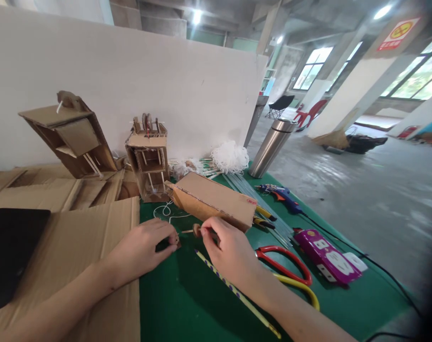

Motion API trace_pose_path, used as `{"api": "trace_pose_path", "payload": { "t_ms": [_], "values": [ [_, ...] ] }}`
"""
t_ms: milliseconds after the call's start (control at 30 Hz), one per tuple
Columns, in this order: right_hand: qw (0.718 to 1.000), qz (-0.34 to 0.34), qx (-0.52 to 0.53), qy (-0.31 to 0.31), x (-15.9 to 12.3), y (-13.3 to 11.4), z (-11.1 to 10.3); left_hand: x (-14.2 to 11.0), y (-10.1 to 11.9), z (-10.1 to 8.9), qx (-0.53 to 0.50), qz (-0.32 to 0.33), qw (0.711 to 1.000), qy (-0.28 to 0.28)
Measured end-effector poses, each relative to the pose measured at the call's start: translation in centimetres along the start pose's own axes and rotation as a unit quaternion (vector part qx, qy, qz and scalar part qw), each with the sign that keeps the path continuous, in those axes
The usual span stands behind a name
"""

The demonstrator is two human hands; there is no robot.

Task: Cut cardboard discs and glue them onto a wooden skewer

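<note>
Over the green tabletop, my left hand (143, 244) pinches a small brown cardboard piece (178, 243), mostly covered by the fingertips. My right hand (230, 249) is closed on a small round cardboard wheel (196, 231) with a thin stick (186, 232) pointing left toward the other hand. Whether the stick touches the cardboard piece I cannot tell. Just behind both hands lies a long cardboard box (216, 197) on its side. A yellow pencil with purple dots (233, 289) runs diagonally beneath my right wrist.
Two cardboard structures (148, 161) (77, 137) stand at the back left. Red-handled scissors (289, 261), a blue glue gun (282, 195), a purple power strip (328, 256) and a steel bottle (273, 147) occupy the right side. Cardboard sheets (105, 228) cover the left.
</note>
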State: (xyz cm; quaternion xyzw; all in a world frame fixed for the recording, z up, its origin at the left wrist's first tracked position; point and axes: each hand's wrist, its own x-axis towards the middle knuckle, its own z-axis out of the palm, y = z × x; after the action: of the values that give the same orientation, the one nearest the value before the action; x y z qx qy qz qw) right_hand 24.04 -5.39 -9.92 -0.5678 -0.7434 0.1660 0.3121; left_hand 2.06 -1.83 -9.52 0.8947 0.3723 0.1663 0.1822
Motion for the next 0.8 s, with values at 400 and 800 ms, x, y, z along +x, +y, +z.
{"api": "trace_pose_path", "payload": {
  "t_ms": [400, 800],
  "values": [
    [0.981, 0.014, -0.188, -0.043, -0.1, 0.4, 0.8, 0.0, 0.5, -0.2, 0.035, -0.042, 0.998, -0.028],
    [0.956, -0.042, -0.204, -0.208, -1.2, -1.1, -1.0, 0.1, 0.2, 0.1, 0.024, -0.013, 0.998, -0.06]
  ]
}}
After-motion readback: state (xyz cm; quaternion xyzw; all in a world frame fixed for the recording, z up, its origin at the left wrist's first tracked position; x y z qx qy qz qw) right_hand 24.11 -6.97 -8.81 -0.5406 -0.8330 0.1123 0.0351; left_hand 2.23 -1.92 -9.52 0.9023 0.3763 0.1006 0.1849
